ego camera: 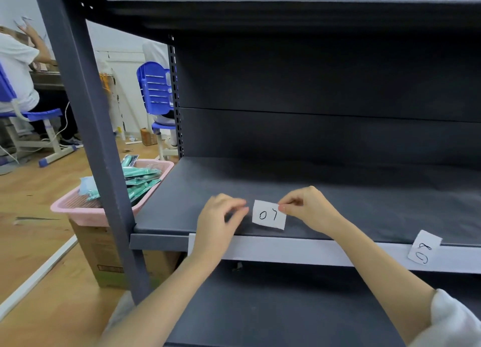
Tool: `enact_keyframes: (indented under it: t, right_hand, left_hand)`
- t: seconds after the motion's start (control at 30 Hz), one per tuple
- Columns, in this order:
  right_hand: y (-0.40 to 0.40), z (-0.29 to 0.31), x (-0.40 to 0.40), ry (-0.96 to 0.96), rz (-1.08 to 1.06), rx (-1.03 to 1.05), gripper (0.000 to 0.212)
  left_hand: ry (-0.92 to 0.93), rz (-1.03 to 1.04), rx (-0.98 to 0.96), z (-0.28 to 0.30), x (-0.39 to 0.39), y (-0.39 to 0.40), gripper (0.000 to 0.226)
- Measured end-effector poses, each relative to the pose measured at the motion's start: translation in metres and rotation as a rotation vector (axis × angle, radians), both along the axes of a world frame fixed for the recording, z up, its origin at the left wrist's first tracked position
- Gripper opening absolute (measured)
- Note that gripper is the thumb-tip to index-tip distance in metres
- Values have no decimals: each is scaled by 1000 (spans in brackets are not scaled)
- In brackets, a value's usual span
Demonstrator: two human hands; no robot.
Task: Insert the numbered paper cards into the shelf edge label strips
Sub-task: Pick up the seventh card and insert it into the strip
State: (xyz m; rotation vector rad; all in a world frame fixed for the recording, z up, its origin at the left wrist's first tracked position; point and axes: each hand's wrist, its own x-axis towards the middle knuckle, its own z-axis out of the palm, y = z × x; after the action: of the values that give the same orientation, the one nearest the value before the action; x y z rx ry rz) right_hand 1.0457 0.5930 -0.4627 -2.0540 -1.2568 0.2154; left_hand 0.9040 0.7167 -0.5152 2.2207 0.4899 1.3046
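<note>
Both my forearms reach up from the bottom of the view over the lower shelf, wrists level, hands meeting above the pale label strip on the shelf's front edge. My right hand has a narrow grip — thumb and forefinger pinched on the upper right corner of the card marked 07. The card hangs just behind the strip, over the dark shelf board, with its digits upside down from where I stand. My left hand is beside the card's left edge, fingers curled and close to it; its grip holds nothing I can make out, and the motion blur leaves contact uncertain.

To do this well, I judge I should steady both top corners, turn the card so it reads upright from the aisle, and feed the bottom edge squarely into the strip's channel — no skew.

Further right, the card marked 08 sits tilted in the strip. Off to the left stands a pink basket.
</note>
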Motion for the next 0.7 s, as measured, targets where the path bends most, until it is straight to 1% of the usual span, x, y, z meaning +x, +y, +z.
enact_keyframes:
  t: [0.07,0.1,0.13,0.17,0.33,0.5,0.7]
  right_hand:
    - [-2,-6,3,35,-28,2,13]
    - [-3,-9,3,49,-36,-2,13]
    - [-3,-11,3,57,-37,-10,13]
    - [-4,-13,3,62,-35,-16,13]
    - [-4,-14,5,77,-32,-19,13]
    - [-4,-20,6,95,-8,-43,12]
    - [-4,-21,6,68,-6,-37,12]
  left_hand:
    - [70,70,486,-30,-6,6,22]
    - [125,76,656,-44,-8,9,25]
    - [167,68,733,-55,-9,12,25]
    - [178,53,751,-60,-10,14,25]
    - [100,-37,671,-64,-9,12,18]
    - [79,-79,481,-67,-11,3,16]
    - [99,-90,262,-57,-12,-9,14]
